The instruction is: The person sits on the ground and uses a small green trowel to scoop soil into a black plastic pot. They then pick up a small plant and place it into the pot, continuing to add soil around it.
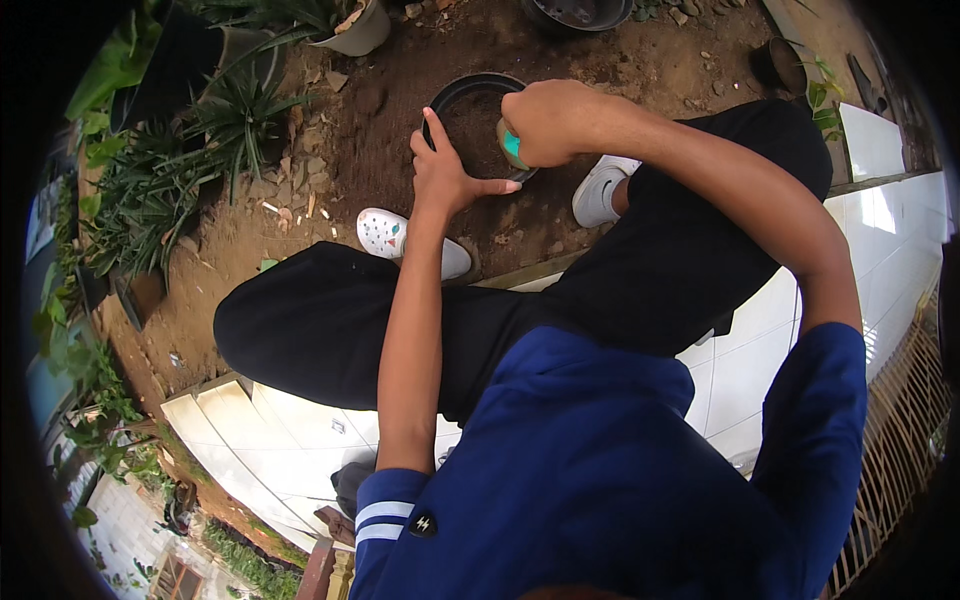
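On the ground between my feet stands a round black plant pot [480, 80] with dark soil [476, 127] in it. My left hand [448, 171] spans the near left side of the pot, thumb and fingers spread wide against its rim. Over the right side of the pot, my right hand [551, 124] is closed around a small tan cup-like container [511, 147] with a turquoise patch. The fist hides most of that container, and its contents cannot be seen.
A white pot [364, 34] and a wide black basin [581, 22] stand beyond. Spiky plants [244, 127] grow at left. A small dark pot [778, 64] lies at right. My white clogs [382, 229] flank the pot; white tiles [292, 450] form the ledge beneath me.
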